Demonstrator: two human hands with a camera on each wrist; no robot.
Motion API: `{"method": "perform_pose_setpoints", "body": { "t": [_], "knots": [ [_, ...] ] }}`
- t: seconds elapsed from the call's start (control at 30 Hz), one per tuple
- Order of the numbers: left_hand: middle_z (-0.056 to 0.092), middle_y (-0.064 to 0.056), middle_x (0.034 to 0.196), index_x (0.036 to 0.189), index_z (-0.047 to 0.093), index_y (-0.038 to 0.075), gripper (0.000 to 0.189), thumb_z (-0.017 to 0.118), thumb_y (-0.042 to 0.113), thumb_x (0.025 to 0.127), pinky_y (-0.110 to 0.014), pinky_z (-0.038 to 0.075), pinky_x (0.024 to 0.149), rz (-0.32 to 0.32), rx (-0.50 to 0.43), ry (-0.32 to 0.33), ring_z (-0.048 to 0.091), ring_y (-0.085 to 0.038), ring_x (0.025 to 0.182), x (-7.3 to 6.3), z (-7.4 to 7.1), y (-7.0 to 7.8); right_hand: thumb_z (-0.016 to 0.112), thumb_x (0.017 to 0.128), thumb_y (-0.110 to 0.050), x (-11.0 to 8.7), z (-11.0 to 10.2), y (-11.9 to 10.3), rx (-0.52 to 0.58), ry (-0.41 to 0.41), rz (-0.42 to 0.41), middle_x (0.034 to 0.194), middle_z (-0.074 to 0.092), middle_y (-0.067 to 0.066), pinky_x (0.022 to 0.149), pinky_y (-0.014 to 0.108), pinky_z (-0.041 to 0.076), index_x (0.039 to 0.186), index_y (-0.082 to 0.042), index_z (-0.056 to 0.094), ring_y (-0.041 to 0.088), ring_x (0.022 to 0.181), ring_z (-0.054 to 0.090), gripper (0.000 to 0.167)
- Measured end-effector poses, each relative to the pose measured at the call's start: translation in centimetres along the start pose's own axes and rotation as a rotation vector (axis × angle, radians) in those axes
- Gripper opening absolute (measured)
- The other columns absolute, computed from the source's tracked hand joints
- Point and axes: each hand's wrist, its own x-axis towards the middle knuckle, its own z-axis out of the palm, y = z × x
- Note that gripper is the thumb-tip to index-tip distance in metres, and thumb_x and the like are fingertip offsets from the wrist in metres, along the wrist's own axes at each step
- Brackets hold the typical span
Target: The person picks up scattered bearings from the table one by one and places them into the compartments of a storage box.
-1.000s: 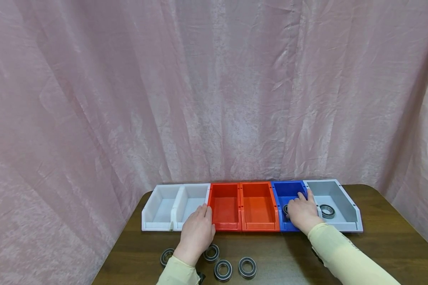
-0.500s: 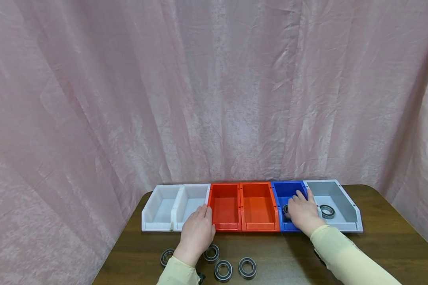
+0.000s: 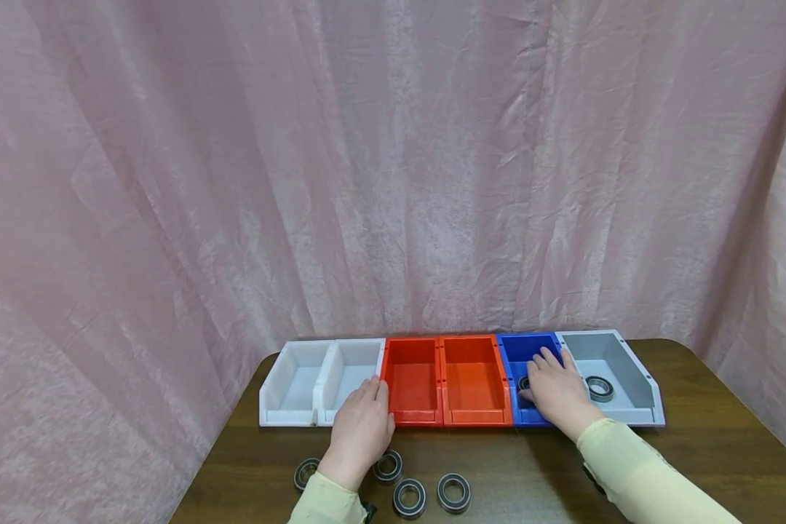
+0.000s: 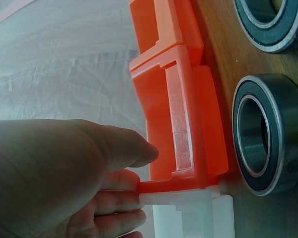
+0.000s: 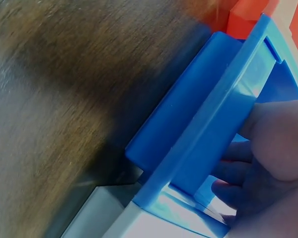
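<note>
In the head view a row of joined bins stands along the back of the table. My left hand [image 3: 360, 429] rests at the wall between a white bin [image 3: 351, 367] and the red bin [image 3: 413, 378], fingers together and nearly straight. Its thumb lies over the red bin's front in the left wrist view. My right hand [image 3: 555, 386] reaches into the blue bin [image 3: 529, 347], fingers spread, one at the wall beside the grey bin [image 3: 637, 371]. A bearing [image 3: 523, 383] shows partly at its thumb side. Under the palm the view is hidden; the right wrist view shows loosely bent fingers.
Another bearing [image 3: 600, 388] lies in the grey bin. Several bearings lie on the wooden table [image 3: 498, 458] before the bins, one [image 3: 306, 473] partly behind the left wrist and one [image 3: 454, 493] farther right. An orange bin [image 3: 473, 375] stands mid-row. A pink curtain [image 3: 393, 167] hangs behind.
My right hand has shifted slightly within the blue bin, its wrist moving a little right and its fingers turning left. The left hand and the bearings on the table stay put.
</note>
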Motion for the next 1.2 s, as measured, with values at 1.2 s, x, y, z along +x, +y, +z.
{"method": "perform_pose_setpoints", "body": {
  "t": [1.2],
  "knots": [
    [0.068, -0.026, 0.143, 0.141, 0.067, -0.009, 0.064, 0.091, 0.022, 0.090, -0.049, 0.058, 0.110, 0.010, 0.005, 0.018, 0.069, -0.041, 0.128, -0.1, 0.1, 0.0, 0.083, 0.099, -0.033, -4.1, -3.4, -1.2, 0.075, 0.126, -0.088, 0.150, 0.060, 0.035, 0.123, 0.074, 0.032, 0.143, 0.011, 0.064, 0.055, 0.148, 0.049, 0.065]
  ]
}}
